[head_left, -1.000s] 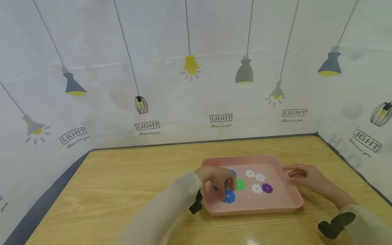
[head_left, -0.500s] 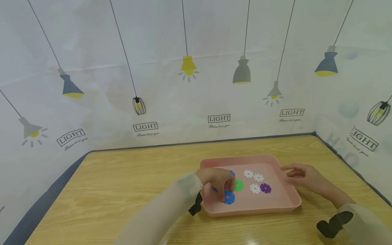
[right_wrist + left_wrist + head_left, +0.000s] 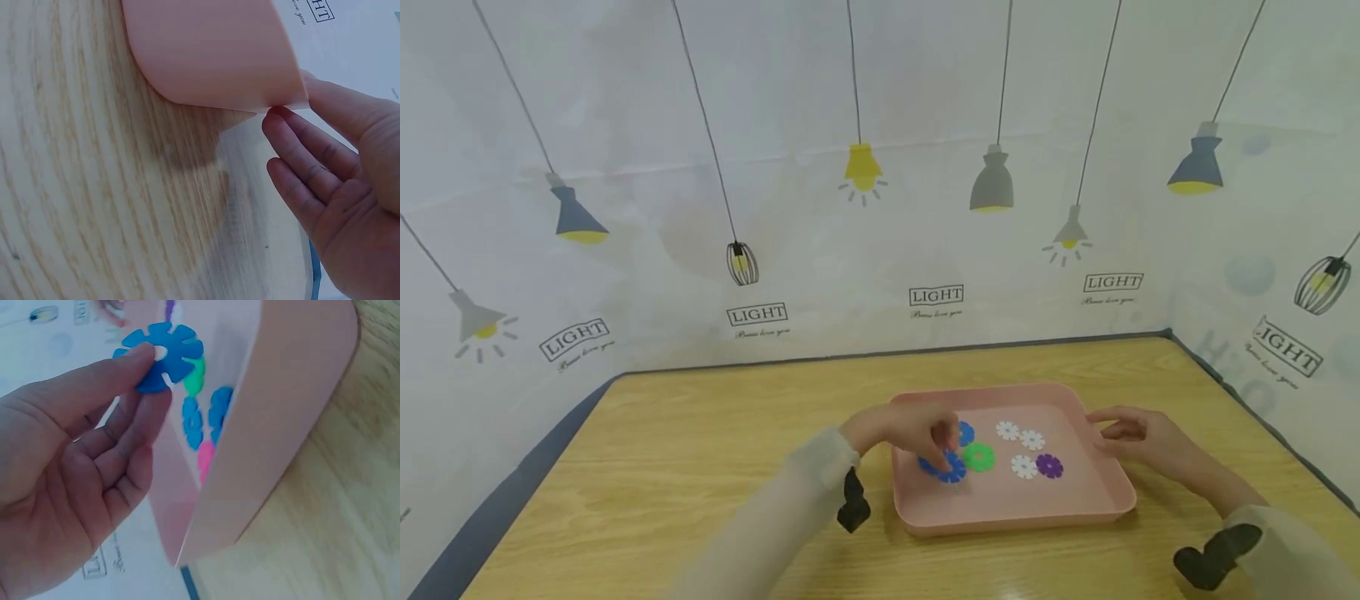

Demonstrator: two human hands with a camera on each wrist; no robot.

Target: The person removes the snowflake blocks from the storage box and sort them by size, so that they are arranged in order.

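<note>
My left hand [image 3: 917, 429] is over the left part of a pink tray [image 3: 1022, 504], pinching a blue notched plastic disc [image 3: 182, 355] between thumb and fingers. Under and around that hand lie another blue disc [image 3: 192, 422], a further blue one [image 3: 966, 432] and a green disc [image 3: 987, 463]. A pink disc [image 3: 205, 459] shows only in the left wrist view, partly behind the tray wall. Out at the tray's right side, my right hand [image 3: 1150, 442] holds the rim, its fingertips [image 3: 278, 128] against the outer wall and the thumb at the edge.
Within the tray lie white discs [image 3: 1023, 466], several pieces in all, beside a purple disc [image 3: 1049, 466]. The tray stands on a wood-grain table [image 3: 700, 467]. Behind it rises a white wall sheet [image 3: 842, 267] printed with lamps.
My left hand has lifted and shifted left with the blue disc, uncovering more of the green and blue discs. My right hand stays at the tray's rim.
</note>
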